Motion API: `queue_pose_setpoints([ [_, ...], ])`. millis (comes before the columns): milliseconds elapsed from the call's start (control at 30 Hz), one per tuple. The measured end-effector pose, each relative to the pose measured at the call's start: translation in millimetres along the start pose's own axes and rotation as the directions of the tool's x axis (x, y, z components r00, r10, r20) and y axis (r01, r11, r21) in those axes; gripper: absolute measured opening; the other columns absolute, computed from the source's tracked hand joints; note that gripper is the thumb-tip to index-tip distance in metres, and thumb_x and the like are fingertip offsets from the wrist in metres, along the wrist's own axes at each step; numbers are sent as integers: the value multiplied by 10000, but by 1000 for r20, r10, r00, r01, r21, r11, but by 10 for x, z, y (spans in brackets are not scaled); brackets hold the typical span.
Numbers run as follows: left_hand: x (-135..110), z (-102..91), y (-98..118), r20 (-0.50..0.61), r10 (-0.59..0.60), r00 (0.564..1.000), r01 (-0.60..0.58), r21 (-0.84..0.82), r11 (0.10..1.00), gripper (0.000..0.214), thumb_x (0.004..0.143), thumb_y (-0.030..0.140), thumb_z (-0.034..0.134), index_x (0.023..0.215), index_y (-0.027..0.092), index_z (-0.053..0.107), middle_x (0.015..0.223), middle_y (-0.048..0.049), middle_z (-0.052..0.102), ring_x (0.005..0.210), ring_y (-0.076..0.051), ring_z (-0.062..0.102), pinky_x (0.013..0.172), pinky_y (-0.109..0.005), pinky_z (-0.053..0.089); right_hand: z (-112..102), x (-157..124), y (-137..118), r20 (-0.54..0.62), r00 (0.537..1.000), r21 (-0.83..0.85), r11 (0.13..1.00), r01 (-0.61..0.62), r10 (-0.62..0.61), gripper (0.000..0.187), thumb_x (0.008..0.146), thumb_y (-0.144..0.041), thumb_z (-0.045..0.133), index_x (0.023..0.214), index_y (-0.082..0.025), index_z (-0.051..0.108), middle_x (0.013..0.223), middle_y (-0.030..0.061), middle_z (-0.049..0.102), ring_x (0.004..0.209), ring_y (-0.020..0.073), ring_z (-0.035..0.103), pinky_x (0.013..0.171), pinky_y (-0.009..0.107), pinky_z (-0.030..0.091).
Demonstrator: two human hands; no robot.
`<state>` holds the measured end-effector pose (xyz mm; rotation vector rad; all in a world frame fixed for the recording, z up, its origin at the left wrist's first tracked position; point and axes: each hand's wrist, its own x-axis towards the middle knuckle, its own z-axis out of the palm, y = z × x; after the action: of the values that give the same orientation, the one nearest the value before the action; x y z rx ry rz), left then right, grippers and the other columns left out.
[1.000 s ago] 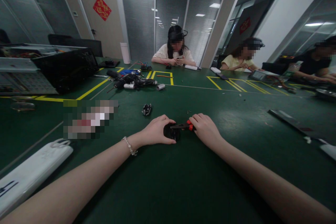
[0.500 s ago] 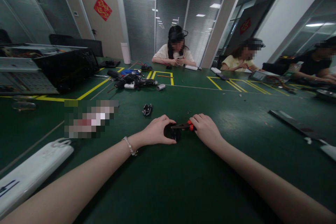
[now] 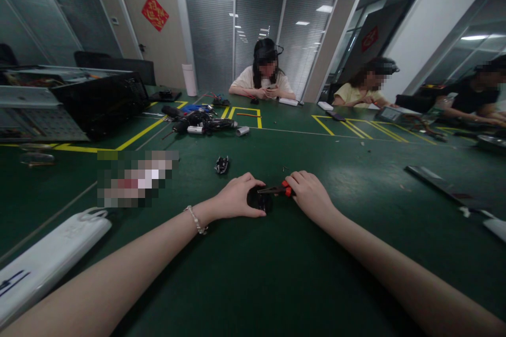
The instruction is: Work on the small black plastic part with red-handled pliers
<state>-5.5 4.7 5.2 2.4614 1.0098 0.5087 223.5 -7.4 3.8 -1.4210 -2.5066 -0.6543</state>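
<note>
My left hand (image 3: 236,197) is closed around a small black rounded part (image 3: 261,203), thumb on the near side and fingers on the far side. Its exact kind is too dark to tell. In my right hand (image 3: 310,189) are red-handled needle-nose pliers (image 3: 274,189), their long jaws pointing left. The tips of the jaws reach over the black part; whether they grip any piece of it I cannot tell. Beyond my left hand lies a small black and silver part (image 3: 222,165). Tiny screws (image 3: 285,168) rest on the green table (image 3: 253,274) past the pliers.
A white case (image 3: 51,258) lies at the left, below a blurred-out item. An open computer case (image 3: 98,100) stands at far left. Tools and cables (image 3: 201,120) are heaped farther back. A dark flat bar (image 3: 435,184) lies right. Several people sit across the table.
Hardly anything differs. Both hands, the pliers and the black part stay in nearly the same place.
</note>
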Motion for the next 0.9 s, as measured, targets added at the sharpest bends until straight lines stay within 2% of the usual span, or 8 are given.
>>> queue_pose_setpoints([
  [367, 4, -6, 5, 2, -14, 1000, 14, -11, 1000, 655, 601, 536, 635, 1157, 243, 450, 1012, -45, 463, 887, -226, 501, 750, -334, 409, 27, -17, 25, -44, 999, 20, 1000, 8, -7, 361, 643, -95, 563, 1001, -132, 529, 988, 105, 536, 929, 229, 473, 830, 375, 370],
  [900, 5, -1, 5, -10, 3, 1000, -3, 10, 1000, 652, 606, 533, 636, 1156, 239, 447, 1009, -46, 465, 888, -229, 498, 763, -343, 408, 40, -19, 29, -34, 999, 10, 1000, -8, 8, 324, 648, -78, 546, 963, -152, 539, 945, 89, 557, 881, 220, 485, 747, 358, 394],
])
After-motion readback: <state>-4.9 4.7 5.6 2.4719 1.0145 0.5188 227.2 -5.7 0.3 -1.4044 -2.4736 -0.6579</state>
